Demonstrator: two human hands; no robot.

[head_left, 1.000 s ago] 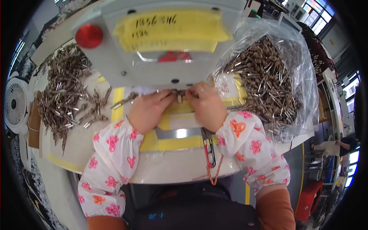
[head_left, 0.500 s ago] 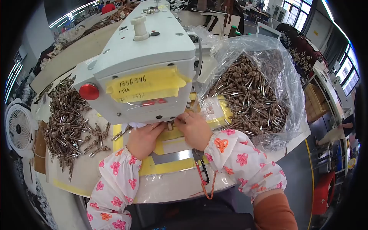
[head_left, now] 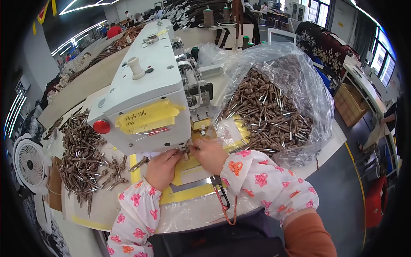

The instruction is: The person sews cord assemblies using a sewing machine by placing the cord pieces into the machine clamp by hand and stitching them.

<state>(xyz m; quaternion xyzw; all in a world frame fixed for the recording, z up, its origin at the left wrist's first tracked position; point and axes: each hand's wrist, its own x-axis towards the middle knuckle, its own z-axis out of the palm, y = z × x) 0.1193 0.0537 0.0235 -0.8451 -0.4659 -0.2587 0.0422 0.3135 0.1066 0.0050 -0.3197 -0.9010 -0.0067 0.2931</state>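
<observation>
My left hand is at the front of a white sewing machine, thumb and fingers pinched together under the machine head. My right hand faces it from the other side, its fingers also closed close to the needle area. Whatever lies between the fingertips is small and mostly hidden. Just left of my left hand lies a brown knotted cord piece with metal tips. Black-handled thread snips with an orange cord lie below my right hand, near the table's front edge.
Brown knotted cords with metal ends are heaped on the left. More fill an open clear plastic bag on the right. A white fan stands at far left. Yellow tape marks the tabletop. Thread spools stand behind.
The camera view has shifted, so the machine appears further left and more of its right side shows. Both hands stay pinched together at the needle area.
</observation>
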